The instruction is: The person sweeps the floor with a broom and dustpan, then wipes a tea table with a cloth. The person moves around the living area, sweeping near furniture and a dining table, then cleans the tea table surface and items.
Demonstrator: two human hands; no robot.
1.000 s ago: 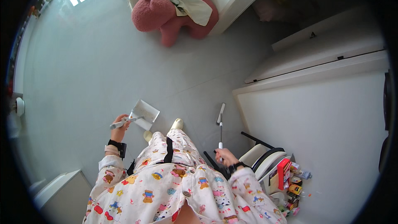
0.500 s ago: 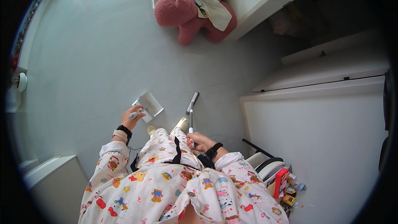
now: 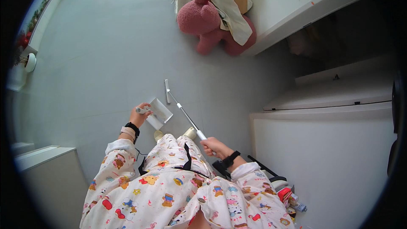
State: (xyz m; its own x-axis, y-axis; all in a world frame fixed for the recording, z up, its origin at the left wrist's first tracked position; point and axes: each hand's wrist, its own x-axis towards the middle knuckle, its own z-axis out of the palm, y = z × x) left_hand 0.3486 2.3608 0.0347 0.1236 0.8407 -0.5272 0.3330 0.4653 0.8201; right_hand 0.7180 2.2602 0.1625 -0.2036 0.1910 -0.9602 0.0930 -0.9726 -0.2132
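Note:
My left hand (image 3: 141, 113) is closed round the upright handle of a white dustpan (image 3: 162, 111), whose tray faces up and to the right near the floor. In my right hand (image 3: 215, 146) is the white grip of a long-handled sweeper (image 3: 188, 118), its thin metal pole slanting up and left. The narrow white head (image 3: 168, 91) of the sweeper is just beyond the dustpan's open edge, apart from it. Both hands are off to either side of my legs, and the fingertips of my right hand are partly hidden.
Grey tile floor (image 3: 106, 59) spreads ahead. A pink plush animal seat (image 3: 197, 19) draped with cloth stands at the far side. A white cabinet (image 3: 51, 157) is at near left, a white panel (image 3: 318, 152) at right, and bottles (image 3: 300, 207) with other items at lower right.
The sweeper's head has swung left and away from me, to beyond the dustpan. My right hand has shifted a little to the right; the dustpan stays in my left hand.

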